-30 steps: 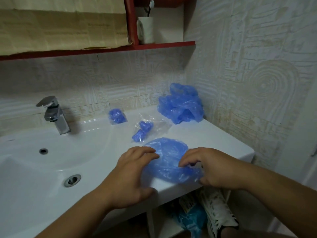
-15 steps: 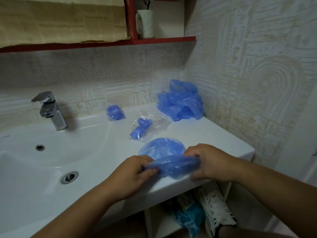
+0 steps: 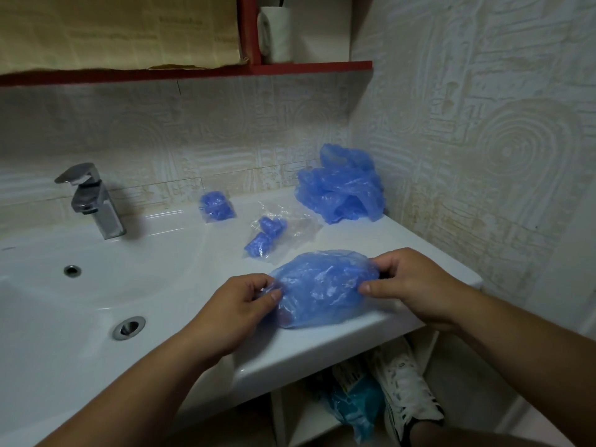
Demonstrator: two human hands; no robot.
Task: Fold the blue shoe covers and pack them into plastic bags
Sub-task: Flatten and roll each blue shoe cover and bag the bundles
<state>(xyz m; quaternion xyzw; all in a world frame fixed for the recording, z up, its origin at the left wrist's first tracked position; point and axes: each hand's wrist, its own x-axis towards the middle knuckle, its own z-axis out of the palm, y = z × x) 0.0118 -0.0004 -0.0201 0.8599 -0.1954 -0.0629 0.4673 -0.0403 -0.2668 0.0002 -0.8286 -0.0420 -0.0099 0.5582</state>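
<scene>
The left hand (image 3: pixel 240 304) and right hand (image 3: pixel 416 285) are pinching opposite ends of the shoe cover (image 3: pixel 322 287), which is probably handling as flimsy, weightless, slippery film.

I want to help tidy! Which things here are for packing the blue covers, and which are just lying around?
For the job: held shoe cover, blue pile, small packed bag, larger clear bag.
Just lying about: tap, white cup, sneaker.

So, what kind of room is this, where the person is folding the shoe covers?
Most likely a home bathroom: there is a white washbasin with a chrome tap, and a white cup stands on the red shelf above.
</scene>
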